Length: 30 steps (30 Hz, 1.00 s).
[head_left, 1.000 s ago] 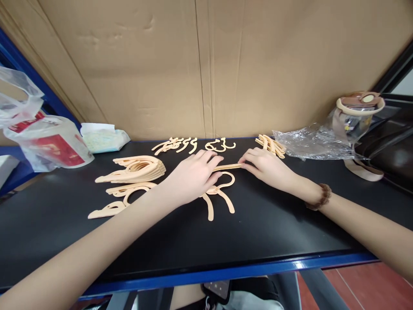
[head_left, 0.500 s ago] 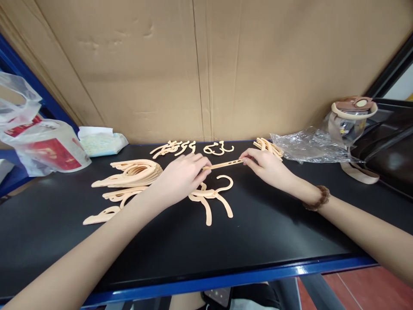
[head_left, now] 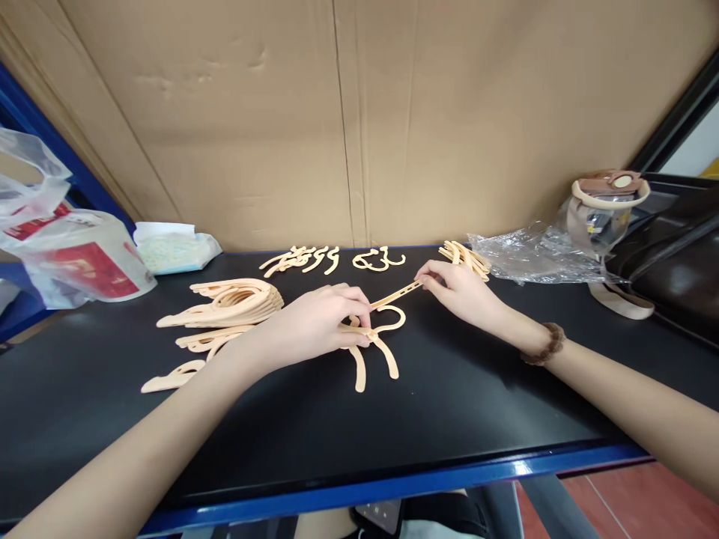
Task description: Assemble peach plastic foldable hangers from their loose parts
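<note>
My right hand (head_left: 454, 288) pinches the far end of a narrow, slotted, peach-coloured plastic bar (head_left: 398, 295), which slants down toward my left hand. My left hand (head_left: 340, 318) has its fingers closed on a peach hanger piece (head_left: 387, 356) with a curved hook and short arms, low over the table. The bar's near end disappears at my left fingers, so whether it touches them is unclear. A second curved arm (head_left: 359, 368) pokes out below that hand. Left of it lies a stack of folded hangers (head_left: 228, 299), with more hanger parts (head_left: 183, 373) partly behind my forearm.
Along the back of the black table (head_left: 477, 404) lie small curved arms (head_left: 300, 258), hooks (head_left: 379, 259) and slotted bars (head_left: 466, 258). Clear plastic wrap (head_left: 522, 254) and a bottle (head_left: 607, 209) stand right. A tissue pack (head_left: 177, 247) and a bagged cup (head_left: 95, 258) are left.
My left hand has come down from the bar onto the hanger piece on the table. The bar's left end has dipped, while my right hand keeps hold of its other end.
</note>
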### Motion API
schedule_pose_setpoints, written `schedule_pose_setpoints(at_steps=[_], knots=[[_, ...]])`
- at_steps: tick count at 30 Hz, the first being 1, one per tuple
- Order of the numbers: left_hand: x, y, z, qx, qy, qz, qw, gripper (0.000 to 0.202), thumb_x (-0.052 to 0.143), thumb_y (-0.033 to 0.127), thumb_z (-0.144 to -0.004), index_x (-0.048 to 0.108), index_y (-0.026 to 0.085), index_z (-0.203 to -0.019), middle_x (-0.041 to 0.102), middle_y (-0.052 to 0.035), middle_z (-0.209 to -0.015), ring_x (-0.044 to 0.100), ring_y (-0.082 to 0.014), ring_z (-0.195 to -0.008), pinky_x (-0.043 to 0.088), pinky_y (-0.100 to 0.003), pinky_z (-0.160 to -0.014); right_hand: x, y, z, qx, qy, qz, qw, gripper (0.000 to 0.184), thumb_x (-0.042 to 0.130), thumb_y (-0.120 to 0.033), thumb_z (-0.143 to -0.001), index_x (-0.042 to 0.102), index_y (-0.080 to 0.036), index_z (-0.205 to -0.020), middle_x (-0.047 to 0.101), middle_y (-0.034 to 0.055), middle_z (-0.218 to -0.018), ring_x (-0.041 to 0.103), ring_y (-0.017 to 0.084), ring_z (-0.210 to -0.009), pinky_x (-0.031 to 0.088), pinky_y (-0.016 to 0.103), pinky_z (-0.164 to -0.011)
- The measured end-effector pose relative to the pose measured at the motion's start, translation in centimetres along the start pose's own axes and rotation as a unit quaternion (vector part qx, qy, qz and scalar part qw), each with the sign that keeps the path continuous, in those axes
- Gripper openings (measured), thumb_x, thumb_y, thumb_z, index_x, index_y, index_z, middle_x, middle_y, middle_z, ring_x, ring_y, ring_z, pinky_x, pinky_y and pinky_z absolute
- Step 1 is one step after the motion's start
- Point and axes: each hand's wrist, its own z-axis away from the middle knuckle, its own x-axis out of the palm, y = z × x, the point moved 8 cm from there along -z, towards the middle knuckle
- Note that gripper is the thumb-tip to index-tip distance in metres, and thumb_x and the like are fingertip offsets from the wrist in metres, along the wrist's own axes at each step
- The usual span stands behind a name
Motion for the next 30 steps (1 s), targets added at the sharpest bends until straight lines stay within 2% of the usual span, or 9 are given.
schedule_pose_setpoints(at_steps=[3,6,8,11,15,18,22,26,30], knots=[[-0.6,0.0,-0.1,-0.010,0.025,0.047,0.999,0.013,0.060,0.037,-0.086,0.064,0.024,-0.087,0.062,0.0040,-0.101,0.058,-0.0126,-0.086,0.042,-0.023,-0.073,-0.4,0.4,-0.2,0.016,0.026,-0.037,0.999,0.022,0.044,-0.024,-0.088,0.065,-0.019,-0.090,0.066,0.0026,-0.083,0.058,0.018,-0.074,0.041,0.032,-0.068],[-0.9,-0.4,0.1,-0.055,0.028,0.115,0.991,0.014,0.063,0.038,-0.084,0.061,0.024,-0.083,0.064,0.0060,-0.080,0.058,-0.0107,-0.072,0.041,-0.021,-0.061,-1.1,1.2,-0.4,0.035,0.067,-0.085,0.993,0.026,0.041,-0.028,-0.089,0.065,-0.018,-0.091,0.064,0.0049,-0.085,0.057,0.018,-0.073,0.042,0.033,-0.070],[-1.0,-0.5,0.3,-0.073,0.026,0.146,0.986,0.017,0.064,0.038,-0.082,0.056,0.023,-0.079,0.060,0.0072,-0.068,0.054,-0.0100,-0.063,0.039,-0.020,-0.054,-1.5,1.7,-0.6,0.045,0.089,-0.122,0.987,0.026,0.042,-0.032,-0.089,0.063,-0.017,-0.091,0.062,0.0044,-0.082,0.056,0.017,-0.069,0.043,0.033,-0.069],[-1.3,-0.6,0.5,-0.076,0.055,0.166,0.982,0.020,0.058,0.038,-0.086,0.049,0.022,-0.079,0.057,0.0072,-0.066,0.050,-0.0098,-0.060,0.038,-0.020,-0.054,-1.4,2.1,-0.8,0.053,0.100,-0.189,0.975,0.025,0.043,-0.033,-0.088,0.061,-0.017,-0.087,0.060,0.0036,-0.080,0.055,0.015,-0.068,0.044,0.032,-0.071],[-1.1,-2.1,0.4,-0.109,0.122,0.211,0.964,0.014,0.047,0.037,-0.092,0.043,0.024,-0.088,0.057,0.0067,-0.067,0.051,-0.0105,-0.059,0.041,-0.022,-0.055,-0.3,2.0,-0.9,0.082,0.062,-0.287,0.952,0.023,0.044,-0.033,-0.085,0.059,-0.016,-0.079,0.057,0.0032,-0.073,0.056,0.014,-0.068,0.048,0.030,-0.071],[-0.7,-3.4,0.2,-0.138,0.169,0.274,0.936,0.012,0.046,0.031,-0.092,0.036,0.025,-0.089,0.060,0.0055,-0.074,0.052,-0.0094,-0.052,0.039,-0.021,-0.046,0.7,1.9,-0.6,0.123,0.026,-0.343,0.931,0.021,0.046,-0.032,-0.083,0.058,-0.016,-0.077,0.057,0.0025,-0.068,0.056,0.013,-0.064,0.049,0.030,-0.069],[-0.5,-3.7,-0.1,-0.160,0.184,0.331,0.912,0.015,0.049,0.027,-0.090,0.035,0.024,-0.089,0.060,0.0044,-0.074,0.044,-0.0065,-0.050,0.033,-0.017,-0.043,1.2,2.2,-0.2,0.162,0.014,-0.385,0.909,0.016,0.046,-0.025,-0.082,0.059,-0.017,-0.086,0.058,0.0006,-0.066,0.056,0.011,-0.063,0.049,0.027,-0.068],[-0.4,-3.3,0.1,-0.194,0.181,0.371,0.890,0.022,0.051,0.042,-0.089,0.041,0.022,-0.092,0.056,0.0045,-0.070,0.037,-0.0057,-0.051,0.028,-0.016,-0.043,1.4,2.4,-0.1,0.176,0.005,-0.388,0.905,0.021,0.045,-0.022,-0.083,0.064,-0.015,-0.087,0.059,0.0016,-0.068,0.055,0.010,-0.062,0.047,0.024,-0.066],[-0.5,-2.9,0.4,-0.199,0.184,0.337,0.902,0.033,0.050,0.055,-0.087,0.049,0.024,-0.096,0.053,0.0047,-0.068,0.039,-0.0071,-0.052,0.029,-0.017,-0.044,1.6,1.9,0.0,0.166,-0.017,-0.377,0.911,0.020,0.048,-0.024,-0.083,0.066,-0.015,-0.086,0.062,0.0028,-0.070,0.056,0.011,-0.064,0.047,0.025,-0.067]])
